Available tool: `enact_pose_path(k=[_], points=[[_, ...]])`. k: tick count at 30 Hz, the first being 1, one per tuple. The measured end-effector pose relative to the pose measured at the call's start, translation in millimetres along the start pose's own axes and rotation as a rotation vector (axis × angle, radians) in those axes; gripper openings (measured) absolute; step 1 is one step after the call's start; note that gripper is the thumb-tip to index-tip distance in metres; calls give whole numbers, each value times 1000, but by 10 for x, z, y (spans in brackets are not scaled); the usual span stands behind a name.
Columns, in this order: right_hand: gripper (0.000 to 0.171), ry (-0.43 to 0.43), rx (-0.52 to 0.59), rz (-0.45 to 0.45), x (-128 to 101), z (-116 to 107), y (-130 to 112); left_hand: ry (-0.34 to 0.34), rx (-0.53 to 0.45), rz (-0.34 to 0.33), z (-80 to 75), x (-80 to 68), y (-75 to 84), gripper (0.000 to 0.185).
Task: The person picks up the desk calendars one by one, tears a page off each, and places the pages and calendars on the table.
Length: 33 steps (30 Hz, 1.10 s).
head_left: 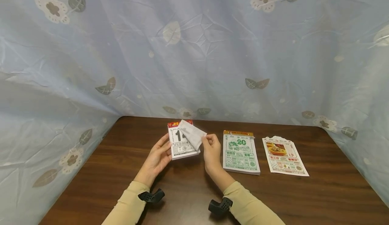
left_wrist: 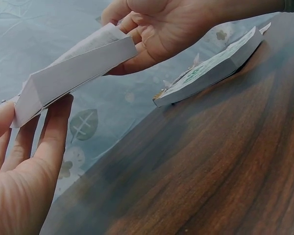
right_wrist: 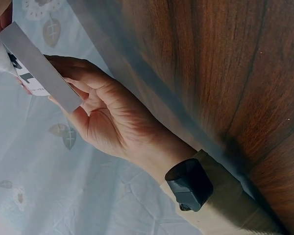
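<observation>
My left hand [head_left: 158, 160] grips a thick tear-off calendar [head_left: 183, 150] by its left side, thumb at the front edge and fingers beneath, as the left wrist view shows. The calendar has a red header [head_left: 174, 125] and large black numerals on its page. Between thumb and fingers, my right hand [head_left: 213, 154] pinches the lower right corner of a thin calendar sheet [head_left: 192, 136]. That sheet is folded diagonally across the page, pale back side up, and covers part of the numerals. In the right wrist view the calendar's thick white edge [right_wrist: 46, 71] faces the camera.
A second calendar pad [head_left: 241, 152] with green print and a 20 lies on the brown wooden table [head_left: 188, 198], right of my right hand. Farther right lies a loose calendar page [head_left: 285, 157] with a food picture and a torn top. A floral curtain [head_left: 194, 59] hangs behind the table.
</observation>
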State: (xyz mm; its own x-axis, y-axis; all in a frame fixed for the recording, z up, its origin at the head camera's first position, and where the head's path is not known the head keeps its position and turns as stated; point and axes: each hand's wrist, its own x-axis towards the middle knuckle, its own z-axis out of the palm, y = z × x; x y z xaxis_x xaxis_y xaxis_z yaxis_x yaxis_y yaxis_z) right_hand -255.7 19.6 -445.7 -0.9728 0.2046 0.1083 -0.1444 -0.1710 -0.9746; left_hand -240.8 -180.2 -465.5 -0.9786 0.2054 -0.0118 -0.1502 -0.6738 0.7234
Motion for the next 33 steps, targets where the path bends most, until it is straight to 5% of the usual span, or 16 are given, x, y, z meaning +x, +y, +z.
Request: enact_pose_path(k=[15,33], points=[[5,-22,148,31,-7,-4,46,18,-16,5,-19,9,-36,41],[4,-2,201,34,17,38,31,-10,-1,41,-2,23,-9,40]])
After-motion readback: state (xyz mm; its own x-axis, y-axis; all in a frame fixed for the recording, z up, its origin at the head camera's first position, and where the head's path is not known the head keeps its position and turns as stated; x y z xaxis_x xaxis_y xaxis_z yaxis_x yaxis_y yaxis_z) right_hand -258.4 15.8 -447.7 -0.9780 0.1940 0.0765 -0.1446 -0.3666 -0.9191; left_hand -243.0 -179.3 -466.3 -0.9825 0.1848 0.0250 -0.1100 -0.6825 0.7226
